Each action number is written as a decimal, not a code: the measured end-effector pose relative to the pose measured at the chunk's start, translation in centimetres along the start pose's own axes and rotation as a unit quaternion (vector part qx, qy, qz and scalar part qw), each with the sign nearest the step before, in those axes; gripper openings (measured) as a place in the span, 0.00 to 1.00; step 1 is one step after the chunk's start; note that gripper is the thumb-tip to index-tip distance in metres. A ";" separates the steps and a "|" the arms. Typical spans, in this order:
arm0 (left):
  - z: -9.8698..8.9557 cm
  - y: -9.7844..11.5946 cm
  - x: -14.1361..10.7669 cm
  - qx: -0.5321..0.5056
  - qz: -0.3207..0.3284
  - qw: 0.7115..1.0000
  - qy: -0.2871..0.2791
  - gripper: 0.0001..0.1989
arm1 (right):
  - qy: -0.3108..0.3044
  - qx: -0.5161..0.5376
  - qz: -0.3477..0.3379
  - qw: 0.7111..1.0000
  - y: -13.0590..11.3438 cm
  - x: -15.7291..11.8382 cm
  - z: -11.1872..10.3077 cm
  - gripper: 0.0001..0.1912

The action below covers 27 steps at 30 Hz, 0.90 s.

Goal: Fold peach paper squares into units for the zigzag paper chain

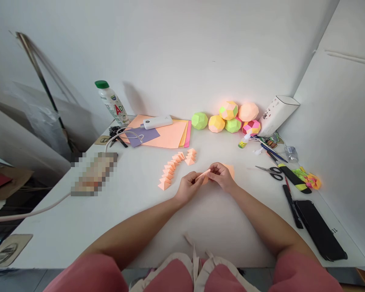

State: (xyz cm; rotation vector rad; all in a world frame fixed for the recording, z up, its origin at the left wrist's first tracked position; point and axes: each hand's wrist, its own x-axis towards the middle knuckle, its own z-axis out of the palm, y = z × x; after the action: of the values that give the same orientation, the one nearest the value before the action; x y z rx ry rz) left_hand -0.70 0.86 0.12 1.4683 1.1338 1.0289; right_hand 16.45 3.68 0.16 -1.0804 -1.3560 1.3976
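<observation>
Head view: a broad white tabletop is carrying the work, with a curved row of pointed peach paper units lying just left of the hands. Creasing seems to be the step in hand; it is probably going best when edges are matching first, one hand is steadying the paper, and the other is running a firm, even crease outward. The left hand is curling inward, its thumb pressing against its fingers; the right hand is facing it, thumb and fingers likewise closing together. A flat peach paper sheet is showing just right of the right hand, partly hidden. Between both sets of fingertips, near the middle, a small folded peach paper piece is being pinched; I cannot tell how its folds are running.
</observation>
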 end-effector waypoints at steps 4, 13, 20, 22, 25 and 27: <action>0.0 0.0 0.0 -0.005 0.004 1.000 -0.003 0.16 | -0.009 -0.011 0.006 1.000 0.0 0.1 -0.1 0.14; -0.1 0.4 -0.1 -0.005 0.003 1.000 -0.009 0.15 | -0.012 0.006 0.007 1.000 0.2 0.1 -0.1 0.12; -0.1 0.5 -0.1 -0.015 -0.008 1.000 -0.006 0.16 | -0.010 0.000 0.007 1.000 0.1 0.1 -0.2 0.13; 0.0 0.5 -0.1 -0.012 -0.006 1.000 -0.007 0.15 | -0.012 -0.005 0.009 1.000 0.1 0.1 -0.1 0.13; -0.1 0.4 -0.1 -0.008 -0.004 1.000 -0.010 0.14 | -0.012 -0.004 0.010 1.000 -0.1 0.1 -0.1 0.12; -0.1 0.4 -0.1 -0.007 -0.004 1.000 -0.012 0.14 | -0.015 0.002 0.009 1.000 -0.1 0.1 -0.2 0.11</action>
State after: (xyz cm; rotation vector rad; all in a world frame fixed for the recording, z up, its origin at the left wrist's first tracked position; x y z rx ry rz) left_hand -0.72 0.77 0.48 1.4597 1.1117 1.0089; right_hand 16.58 3.78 0.30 -1.0762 -1.3664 1.4341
